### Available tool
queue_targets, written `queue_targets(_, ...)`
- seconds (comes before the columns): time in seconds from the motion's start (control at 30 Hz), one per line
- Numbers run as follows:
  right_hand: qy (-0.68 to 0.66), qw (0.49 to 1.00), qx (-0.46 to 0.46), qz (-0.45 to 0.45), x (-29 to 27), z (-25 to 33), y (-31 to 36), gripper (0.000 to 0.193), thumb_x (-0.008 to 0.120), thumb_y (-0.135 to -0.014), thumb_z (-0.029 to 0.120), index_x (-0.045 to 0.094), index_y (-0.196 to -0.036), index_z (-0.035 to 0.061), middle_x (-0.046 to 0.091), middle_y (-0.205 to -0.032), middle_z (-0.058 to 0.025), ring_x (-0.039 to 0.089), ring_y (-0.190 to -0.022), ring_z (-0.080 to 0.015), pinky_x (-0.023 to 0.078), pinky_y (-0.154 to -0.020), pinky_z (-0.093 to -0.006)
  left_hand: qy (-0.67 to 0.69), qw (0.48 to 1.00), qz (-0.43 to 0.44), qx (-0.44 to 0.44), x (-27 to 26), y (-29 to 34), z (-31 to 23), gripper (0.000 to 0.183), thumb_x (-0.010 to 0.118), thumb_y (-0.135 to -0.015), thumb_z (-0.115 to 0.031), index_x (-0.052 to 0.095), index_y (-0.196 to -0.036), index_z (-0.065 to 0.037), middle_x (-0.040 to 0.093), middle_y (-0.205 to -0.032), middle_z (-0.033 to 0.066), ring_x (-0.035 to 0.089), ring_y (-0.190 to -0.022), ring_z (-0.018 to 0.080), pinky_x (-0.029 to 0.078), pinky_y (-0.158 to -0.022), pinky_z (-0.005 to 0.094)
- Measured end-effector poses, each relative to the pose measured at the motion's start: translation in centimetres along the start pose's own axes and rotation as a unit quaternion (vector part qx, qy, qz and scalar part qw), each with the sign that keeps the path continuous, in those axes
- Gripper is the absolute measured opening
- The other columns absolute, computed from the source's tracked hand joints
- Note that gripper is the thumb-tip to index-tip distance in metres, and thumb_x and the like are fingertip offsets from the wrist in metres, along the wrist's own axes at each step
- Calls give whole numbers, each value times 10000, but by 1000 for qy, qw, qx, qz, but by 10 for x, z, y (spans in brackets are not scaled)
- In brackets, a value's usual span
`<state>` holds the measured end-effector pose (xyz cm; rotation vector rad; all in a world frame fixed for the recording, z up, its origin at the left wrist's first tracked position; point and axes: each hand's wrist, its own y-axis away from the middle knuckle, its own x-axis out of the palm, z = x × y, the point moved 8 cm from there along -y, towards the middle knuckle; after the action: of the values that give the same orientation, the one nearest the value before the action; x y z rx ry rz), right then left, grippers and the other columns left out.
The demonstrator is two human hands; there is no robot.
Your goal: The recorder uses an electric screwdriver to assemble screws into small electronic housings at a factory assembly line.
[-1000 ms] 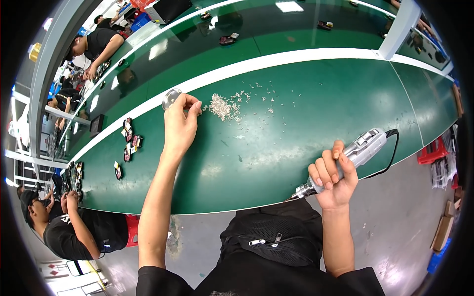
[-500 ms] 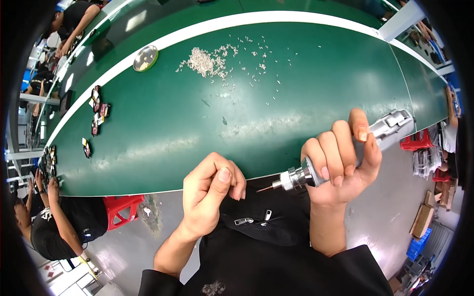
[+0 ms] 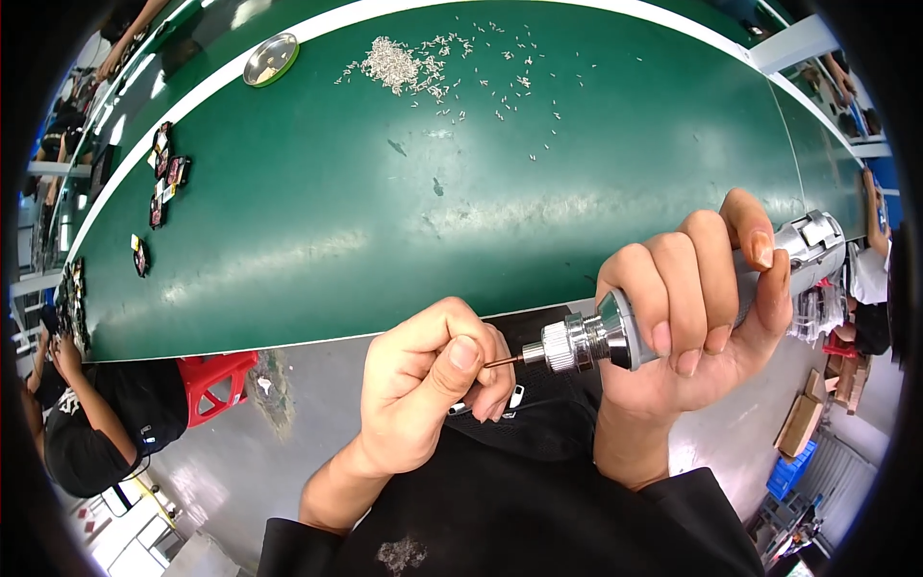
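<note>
My right hand [image 3: 678, 308] is wrapped round a silver-grey electric screwdriver [image 3: 577, 341], held level above the table's near edge. Its thin, copper-coloured bit [image 3: 504, 363] points left and reaches the fingers of my left hand [image 3: 418, 394]. That hand is closed, thumb pressed against the curled forefinger; the bit's tip meets the fingers there, and whatever they pinch is hidden. A heap of small silver screws [image 3: 392, 63] lies at the far side of the green table [image 3: 500, 221], with loose ones scattered to its right.
A round shallow dish [image 3: 271, 60] with a green rim stands left of the heap. Several small black parts [image 3: 162, 178] lie along the left side. A person in black [image 3: 125, 409] sits at the left by a red stool [image 3: 213, 385]. Cardboard boxes [image 3: 801, 418] stand at the right.
The screwdriver's bit, apart from my left hand before, now reaches its fingers. Both hands have come closer in view, and the table appears shifted upward and to the left.
</note>
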<state>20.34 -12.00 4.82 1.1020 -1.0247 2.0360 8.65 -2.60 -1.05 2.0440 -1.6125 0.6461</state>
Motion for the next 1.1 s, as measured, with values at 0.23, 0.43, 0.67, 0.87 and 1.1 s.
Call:
queue_targets(0.23,-15,1000,3,2,-2,1,0,169,442,-959,208,477,-935,44,399,-547,12,400,-423,-100,382,-492,-270,-6,1000,16,-15,1,-1,2,257,455,-986,-177,472,-804,3,510,-645,76,460,-546,110,387,-497,241)
queue_targets(0.43,-38,999,15,5,-7,2,-1,173,434,-960,206,480,-941,40,405,-556,8,403,-423,-104,376,-493,-276,11,1000,25,-8,4,-2,3,252,467,-981,-171,476,-806,10,515,-665,76,468,-553,109,394,-496,241)
queue_targets(0.67,-16,1000,20,15,-11,0,1,175,424,-967,205,482,-952,41,405,-555,10,405,-428,-97,374,-497,-268,-53,996,39,-53,-2,-7,6,233,479,-966,-121,489,-772,7,528,-636,50,465,-542,91,390,-495,232)
queue_targets(0.87,24,1000,-3,1,-20,7,5,176,420,-970,209,480,-955,44,397,-548,16,395,-428,-88,379,-496,-267,-394,914,5,95,6,-13,-15,129,589,-833,35,525,-723,20,529,-599,60,465,-482,138,366,-459,257)
queue_targets(1.1,11,999,-9,-30,-40,12,2,167,419,-964,197,481,-948,43,394,-546,17,382,-422,-85,374,-495,-260,-382,923,-2,43,3,-24,0,90,577,-856,-1,573,-771,29,529,-601,68,486,-502,147,384,-480,265)
